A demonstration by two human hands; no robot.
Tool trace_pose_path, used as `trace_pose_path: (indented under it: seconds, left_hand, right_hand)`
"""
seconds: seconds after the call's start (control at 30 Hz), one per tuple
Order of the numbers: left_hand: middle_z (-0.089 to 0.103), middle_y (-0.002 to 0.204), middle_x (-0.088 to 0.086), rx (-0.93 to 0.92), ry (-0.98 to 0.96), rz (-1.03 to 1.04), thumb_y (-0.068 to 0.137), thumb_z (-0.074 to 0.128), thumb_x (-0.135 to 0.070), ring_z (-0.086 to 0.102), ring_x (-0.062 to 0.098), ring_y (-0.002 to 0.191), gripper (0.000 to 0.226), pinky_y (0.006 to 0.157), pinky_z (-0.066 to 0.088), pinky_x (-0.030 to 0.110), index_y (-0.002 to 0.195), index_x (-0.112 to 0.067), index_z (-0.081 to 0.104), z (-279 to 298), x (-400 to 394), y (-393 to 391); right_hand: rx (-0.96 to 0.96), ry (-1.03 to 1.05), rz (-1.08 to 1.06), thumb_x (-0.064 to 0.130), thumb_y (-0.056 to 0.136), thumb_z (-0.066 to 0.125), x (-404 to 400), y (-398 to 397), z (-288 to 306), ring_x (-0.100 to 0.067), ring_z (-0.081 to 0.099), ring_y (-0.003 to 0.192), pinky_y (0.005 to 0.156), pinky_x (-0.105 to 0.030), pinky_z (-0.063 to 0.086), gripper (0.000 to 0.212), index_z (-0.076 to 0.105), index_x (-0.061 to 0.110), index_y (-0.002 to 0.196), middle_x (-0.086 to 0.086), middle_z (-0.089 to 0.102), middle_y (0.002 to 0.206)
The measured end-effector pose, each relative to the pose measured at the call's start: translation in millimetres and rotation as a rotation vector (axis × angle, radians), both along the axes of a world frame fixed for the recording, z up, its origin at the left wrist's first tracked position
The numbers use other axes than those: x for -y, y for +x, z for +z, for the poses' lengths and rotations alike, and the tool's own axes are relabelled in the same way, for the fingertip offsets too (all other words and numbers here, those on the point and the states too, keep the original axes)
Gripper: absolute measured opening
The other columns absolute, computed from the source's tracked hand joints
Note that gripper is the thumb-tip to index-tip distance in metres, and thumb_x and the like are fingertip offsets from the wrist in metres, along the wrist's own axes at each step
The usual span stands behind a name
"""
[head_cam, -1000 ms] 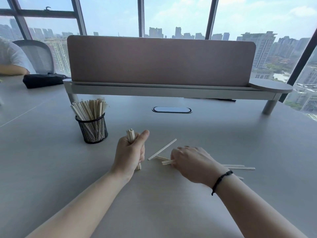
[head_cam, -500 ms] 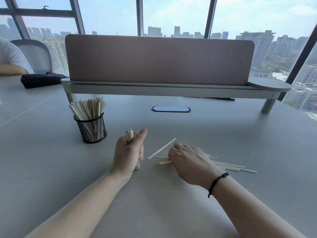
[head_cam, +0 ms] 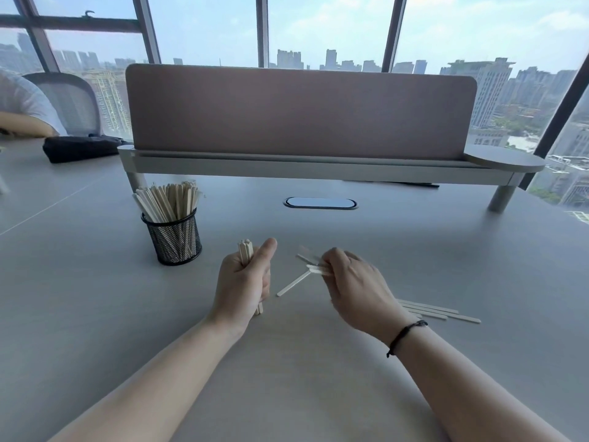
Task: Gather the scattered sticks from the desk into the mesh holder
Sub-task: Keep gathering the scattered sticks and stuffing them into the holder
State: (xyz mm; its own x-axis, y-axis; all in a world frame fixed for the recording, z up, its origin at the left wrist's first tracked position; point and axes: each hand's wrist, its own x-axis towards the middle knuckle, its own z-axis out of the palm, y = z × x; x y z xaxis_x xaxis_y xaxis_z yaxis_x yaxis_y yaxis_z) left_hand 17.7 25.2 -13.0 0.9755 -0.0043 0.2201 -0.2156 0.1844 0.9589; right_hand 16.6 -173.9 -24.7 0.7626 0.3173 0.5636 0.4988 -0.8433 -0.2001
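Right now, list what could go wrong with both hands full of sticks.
1. The right hand pinches a splayed few sticks; one may slip out.
2. The mesh holder is already packed, so adding the left hand's bundle might tip it or spill sticks.

On the surface [head_cam: 95, 314] the holder [head_cam: 173, 239] stands at the left, upright, with sticks [head_cam: 169, 200] in it. Right of it and nearer is the left hand [head_cam: 243, 280] with a bundle [head_cam: 246, 252] standing up in it. Right of that is the right hand [head_cam: 357, 283] with a few sticks [head_cam: 314, 267] in it; one stick [head_cam: 293, 283] lies between the hands. More loose sticks [head_cam: 436, 311] lie right of the right hand. Behind everything a shelf [head_cam: 318, 165] carries a screen [head_cam: 299, 113]; a bag [head_cam: 81, 148] lies left of it.
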Motion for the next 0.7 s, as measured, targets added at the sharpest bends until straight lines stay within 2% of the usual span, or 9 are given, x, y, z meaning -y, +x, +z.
trace_pose_path:
  seconds: [0.1, 0.17, 0.23, 0.3, 0.37, 0.4, 0.53, 0.7]
  left_hand:
    - [0.019, 0.047, -0.007, -0.004, 0.006, 0.009, 0.087, 0.061, -0.042, 0.012, 0.012, 0.042, 0.053, 0.042, 0.016, 0.018, 0.055, -0.024, 0.023, 0.1, -0.2, -0.3]
    - [0.019, 0.046, -0.007, -0.006, 0.015, 0.013, 0.087, 0.061, -0.043, 0.013, 0.013, 0.041, 0.054, 0.043, 0.016, 0.019, 0.053, -0.025, 0.023, -0.1, -0.4, -0.5]
    - [0.019, 0.046, -0.007, -0.009, 0.024, 0.02, 0.087, 0.061, -0.044, 0.014, 0.013, 0.041, 0.056, 0.044, 0.016, 0.02, 0.051, -0.025, 0.023, 0.2, -0.7, -0.8]
    - [0.019, 0.046, -0.007, -0.011, 0.011, 0.021, 0.087, 0.062, -0.044, 0.014, 0.014, 0.041, 0.056, 0.044, 0.016, 0.019, 0.049, -0.027, 0.024, 0.4, -0.6, -0.7]
    - [0.02, 0.046, -0.007, 0.002, 0.014, 0.028, 0.086, 0.063, -0.042, 0.015, 0.014, 0.04, 0.056, 0.045, 0.017, 0.02, 0.048, -0.027, 0.025, 0.0, -0.9, 0.1]
    - [0.021, 0.045, -0.008, 0.01, 0.02, 0.034, 0.087, 0.063, -0.04, 0.016, 0.014, 0.04, 0.056, 0.046, 0.017, 0.021, 0.047, -0.026, 0.025, -0.4, -0.9, 0.4]
    - [0.021, 0.045, -0.005, 0.0, -0.014, 0.048, 0.083, 0.067, -0.033, 0.016, 0.014, 0.04, 0.054, 0.044, 0.018, 0.02, 0.047, -0.025, 0.027, -0.5, -0.9, 0.2]
    - [0.03, 0.047, 0.006, 0.033, 0.026, 0.073, 0.08, 0.071, -0.029, 0.025, 0.017, 0.038, 0.046, 0.045, 0.029, 0.028, 0.05, -0.019, 0.037, -3.2, -2.1, 2.6]
  right_hand:
    - [0.012, 0.251, -0.024, 0.023, 0.102, 0.042, -6.2, 0.7, 5.6, -0.028, 0.045, 0.048, 0.047, -0.037, 0.028, 0.015, 0.045, 0.009, 0.097, 0.005, 0.042, 0.055]
    - [-0.009, 0.408, -0.058, 0.022, 0.103, 0.045, -8.2, 1.9, 15.3, -0.019, 0.037, 0.047, 0.048, -0.038, 0.022, 0.016, 0.04, 0.016, 0.089, 0.006, 0.038, 0.054]
    - [-0.064, 0.598, -0.087, 0.029, 0.1, 0.052, -9.0, 1.7, 32.9, -0.017, 0.029, 0.048, 0.049, -0.036, 0.024, 0.033, 0.033, 0.018, 0.075, 0.003, 0.033, 0.053]
    - [-0.183, 0.966, -0.026, 0.037, 0.095, 0.06, -10.8, -0.7, 51.9, -0.016, 0.022, 0.046, 0.045, -0.031, 0.02, 0.05, 0.027, 0.017, 0.063, 0.001, 0.024, 0.052]
    - [-0.396, 1.429, 0.144, 0.036, 0.094, 0.063, -15.8, -5.0, 63.7, -0.015, 0.014, 0.041, 0.046, -0.028, 0.012, 0.057, 0.023, 0.022, 0.056, 0.002, 0.019, 0.048]
    - [-0.479, 1.553, 0.214, 0.034, 0.094, 0.063, -18.2, -6.0, 63.9, -0.014, 0.012, 0.041, 0.047, -0.029, 0.009, 0.058, 0.021, 0.024, 0.056, 0.003, 0.016, 0.047]
    - [-0.608, 1.493, 0.261, 0.029, 0.086, 0.069, -33.8, -9.4, 41.0, -0.014, 0.013, 0.043, 0.046, -0.027, 0.014, 0.056, 0.024, 0.022, 0.054, 0.0, 0.019, 0.046]
    - [-0.613, 1.369, 0.258, 0.029, 0.079, 0.073, -41.0, -9.3, 26.6, -0.018, 0.027, 0.04, 0.048, -0.03, 0.028, 0.047, 0.035, 0.019, 0.052, -0.003, 0.03, 0.047]
